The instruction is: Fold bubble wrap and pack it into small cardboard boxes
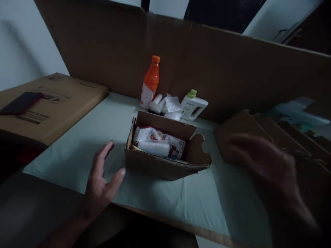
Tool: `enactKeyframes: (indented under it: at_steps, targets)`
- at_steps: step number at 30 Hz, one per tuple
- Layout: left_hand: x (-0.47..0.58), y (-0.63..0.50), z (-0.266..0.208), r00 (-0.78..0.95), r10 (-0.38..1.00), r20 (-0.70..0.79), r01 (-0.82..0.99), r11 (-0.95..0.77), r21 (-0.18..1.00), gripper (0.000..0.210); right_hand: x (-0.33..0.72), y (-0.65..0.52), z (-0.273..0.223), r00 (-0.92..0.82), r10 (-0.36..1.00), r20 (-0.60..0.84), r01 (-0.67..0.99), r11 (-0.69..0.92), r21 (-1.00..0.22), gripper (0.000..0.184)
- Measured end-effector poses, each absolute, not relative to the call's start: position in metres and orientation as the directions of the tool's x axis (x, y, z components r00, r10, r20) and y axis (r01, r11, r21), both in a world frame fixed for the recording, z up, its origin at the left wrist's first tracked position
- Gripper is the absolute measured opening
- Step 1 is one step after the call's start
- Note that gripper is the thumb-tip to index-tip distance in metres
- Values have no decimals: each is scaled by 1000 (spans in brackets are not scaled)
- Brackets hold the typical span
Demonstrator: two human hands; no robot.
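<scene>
An open cardboard box [155, 165] stands in the middle of the cloth-covered table. Inside it lie a white and dark red printed packet [177, 146] and a clear bubble-wrapped roll [153, 147]. My left hand [103, 179] is just left of the box, thumb and fingers apart, holding nothing and not touching it. Over on the right, my right hand [266, 162] hovers away from the box near another cardboard box; it is smeared by motion, so its fingers are hard to read.
Behind the box stand an orange bottle [151, 81], bubble wrap pieces [172, 105] and a white jug with a green cap [192, 106]. A large flat carton [69, 103] with a dark flat object [22, 103] lies left. Cardboard boxes [240, 134] holding plastic stand right. A cardboard wall [116, 51] closes the back.
</scene>
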State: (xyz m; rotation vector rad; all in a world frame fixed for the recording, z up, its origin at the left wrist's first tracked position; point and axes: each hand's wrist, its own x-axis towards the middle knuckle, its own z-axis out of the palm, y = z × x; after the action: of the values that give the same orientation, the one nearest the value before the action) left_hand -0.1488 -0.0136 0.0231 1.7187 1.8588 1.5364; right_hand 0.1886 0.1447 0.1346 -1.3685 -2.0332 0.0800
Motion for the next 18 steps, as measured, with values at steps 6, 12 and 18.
enactKeyframes:
  at_steps: [6, 12, 18]
  targets:
    - [-126, 14, -4, -369, 878, 304, 358, -167, 918, 78, 178, 110, 26, -387, 886, 254, 592, 450, -669, 48]
    - [-116, 48, -9, -404, 890, 211, 172, -153, 973, 65, 140, 137, 33, -469, 853, 230, 511, 474, -717, 40]
    - [-70, 78, 13, -243, 897, 370, 199, -328, 924, 80, 203, 178, 45, -297, 923, 245, 580, 378, -722, 51]
